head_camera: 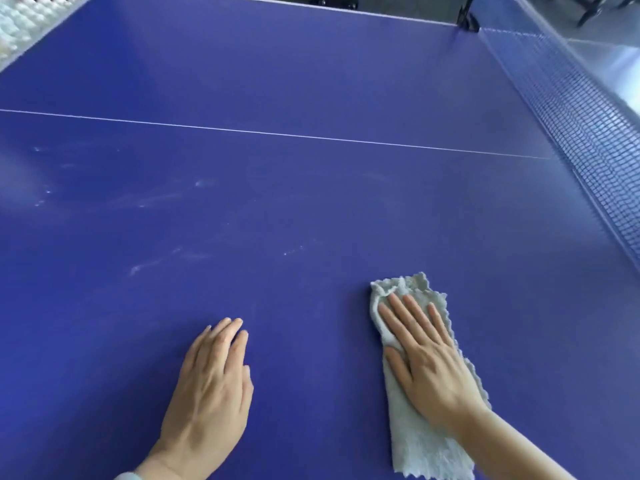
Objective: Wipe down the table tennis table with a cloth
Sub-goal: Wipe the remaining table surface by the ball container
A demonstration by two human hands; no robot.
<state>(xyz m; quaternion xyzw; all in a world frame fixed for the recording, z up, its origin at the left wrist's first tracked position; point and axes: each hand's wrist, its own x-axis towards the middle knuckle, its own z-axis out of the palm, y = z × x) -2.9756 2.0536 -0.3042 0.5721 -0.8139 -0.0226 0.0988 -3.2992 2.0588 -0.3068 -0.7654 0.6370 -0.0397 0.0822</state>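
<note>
The blue table tennis table (277, 81) fills the view, with a thin white centre line running across it. A pale grey cloth (420, 445) lies flat on the near right part of the surface. My right hand (424, 358) presses on the cloth with straight, spread fingers. My left hand (211, 386) rests flat on the bare table to the left of the cloth, fingers straight and together. Whitish smears and specks (156, 261) mark the surface ahead of my left hand.
The black net (571, 126) runs along the right side, held by a black clamp post (467, 19) at the far edge. Several white balls (20, 12) lie beyond the table's far left corner. Dark furniture legs stand on the floor past the net.
</note>
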